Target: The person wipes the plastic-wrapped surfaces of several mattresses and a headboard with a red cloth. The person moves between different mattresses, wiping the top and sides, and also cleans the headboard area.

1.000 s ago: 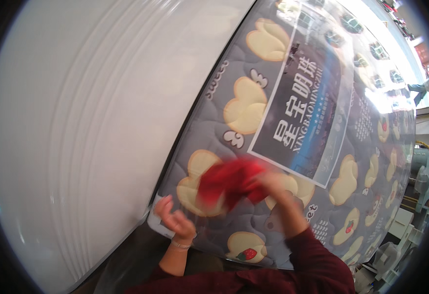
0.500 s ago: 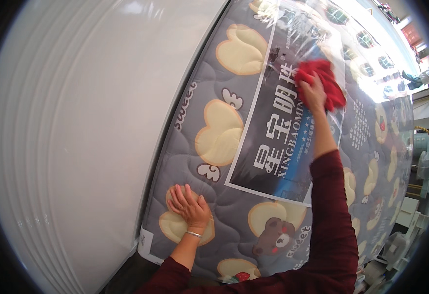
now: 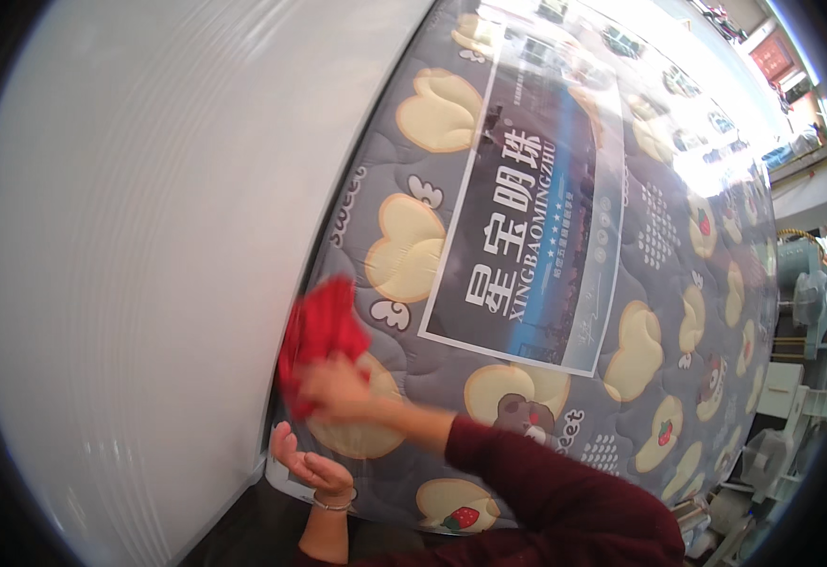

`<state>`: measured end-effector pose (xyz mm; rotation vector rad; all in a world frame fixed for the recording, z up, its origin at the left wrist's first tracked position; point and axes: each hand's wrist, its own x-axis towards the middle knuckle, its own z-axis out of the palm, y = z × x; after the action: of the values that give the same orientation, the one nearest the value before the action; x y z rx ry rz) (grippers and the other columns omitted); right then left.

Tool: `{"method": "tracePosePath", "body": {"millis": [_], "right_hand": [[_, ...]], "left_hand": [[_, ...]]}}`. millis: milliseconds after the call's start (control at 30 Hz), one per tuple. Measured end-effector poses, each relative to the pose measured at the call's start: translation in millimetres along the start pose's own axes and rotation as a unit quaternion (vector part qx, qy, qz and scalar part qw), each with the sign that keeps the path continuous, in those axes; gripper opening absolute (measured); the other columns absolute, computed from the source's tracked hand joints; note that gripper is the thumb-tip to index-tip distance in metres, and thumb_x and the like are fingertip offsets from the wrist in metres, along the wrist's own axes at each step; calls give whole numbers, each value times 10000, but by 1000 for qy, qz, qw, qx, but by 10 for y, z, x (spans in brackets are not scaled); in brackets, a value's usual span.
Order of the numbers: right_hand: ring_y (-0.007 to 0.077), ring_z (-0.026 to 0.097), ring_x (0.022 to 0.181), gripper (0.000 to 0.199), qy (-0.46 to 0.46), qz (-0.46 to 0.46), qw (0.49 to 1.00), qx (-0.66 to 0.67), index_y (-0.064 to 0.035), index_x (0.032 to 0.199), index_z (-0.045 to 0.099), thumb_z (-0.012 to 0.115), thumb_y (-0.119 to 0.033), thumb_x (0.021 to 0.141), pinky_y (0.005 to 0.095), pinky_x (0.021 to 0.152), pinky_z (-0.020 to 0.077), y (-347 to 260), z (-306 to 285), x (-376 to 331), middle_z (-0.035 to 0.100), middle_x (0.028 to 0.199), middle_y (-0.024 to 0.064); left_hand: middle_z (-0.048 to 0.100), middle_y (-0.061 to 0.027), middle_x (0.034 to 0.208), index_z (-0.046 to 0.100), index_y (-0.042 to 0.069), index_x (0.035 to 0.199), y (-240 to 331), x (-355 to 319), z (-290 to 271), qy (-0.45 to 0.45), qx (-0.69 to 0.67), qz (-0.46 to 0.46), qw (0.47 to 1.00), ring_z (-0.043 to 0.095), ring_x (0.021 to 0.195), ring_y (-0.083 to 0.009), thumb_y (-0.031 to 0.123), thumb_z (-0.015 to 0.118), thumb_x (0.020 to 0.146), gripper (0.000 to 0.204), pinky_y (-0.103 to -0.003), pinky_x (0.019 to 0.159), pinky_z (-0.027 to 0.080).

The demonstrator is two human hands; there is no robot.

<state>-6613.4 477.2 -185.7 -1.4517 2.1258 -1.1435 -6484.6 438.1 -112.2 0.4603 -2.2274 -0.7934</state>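
Observation:
A grey quilted mattress point(image 3: 584, 416) printed with cream hearts, bears and strawberries lies before me under clear plastic film. A dark printed sheet point(image 3: 536, 217) with a white border rests flat beneath that film. My right hand point(image 3: 338, 389), blurred by motion, is closed on a red cloth point(image 3: 324, 331) at the mattress's left edge, near the lower corner. Just below it is my left hand point(image 3: 314, 468), palm turned up and fingers apart, holding nothing. A bracelet circles the left wrist. The part of the cloth inside my right hand is hidden.
A large white ribbed panel point(image 3: 149, 283) stands along the mattress's left side, with a narrow dark gap between. Bright glare covers the far right of the film. Beyond the right edge are grey machine parts point(image 3: 806, 293) and a white box point(image 3: 777, 389).
My right hand has swept the red cloth from the far side of the printed sheet to the near left edge. My left hand has lifted off the mattress, drawn back and turned over.

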Motion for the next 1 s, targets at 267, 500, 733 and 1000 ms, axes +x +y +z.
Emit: {"method": "tracePosePath", "body": {"millis": [267,500,733,1000], "right_hand": [[313,571,987,376,-129,-100,936,313,-78,1037,632,644,-233,695,423,855,428,-1449,1476,-1622,638,1019,114],[166,609,790,248,276,359,847,279,-69,972,643,616,-49,726,281,710,503,-114,-1067,-3154,628,904,51],[387,558,929,348,552,657,417,-299,-23,1024,601,591,-264,773,463,792,443,1219,-2390,-4254,598,1030,189],[308,548,1006,307,398,377,836,19,-97,994,589,655,-222,722,420,792,446,669,-746,-1327,570,1093,149]], "left_hand": [[468,-211,1217,431,-55,1185,172,-166,-414,-38,5,-71,997,434,1125,-332,156,348,947,329,-439,992,317],[472,-193,1212,420,-33,1229,169,-524,-201,-114,24,-122,986,424,1134,-347,195,445,925,381,-448,987,305],[470,-180,1227,435,-30,1217,397,-272,-272,-138,31,-51,989,434,1133,-338,146,510,882,386,-440,988,305],[435,-207,1286,406,-49,1247,681,806,-1420,70,83,50,993,389,1208,-350,119,497,895,401,-476,1045,251]]}}
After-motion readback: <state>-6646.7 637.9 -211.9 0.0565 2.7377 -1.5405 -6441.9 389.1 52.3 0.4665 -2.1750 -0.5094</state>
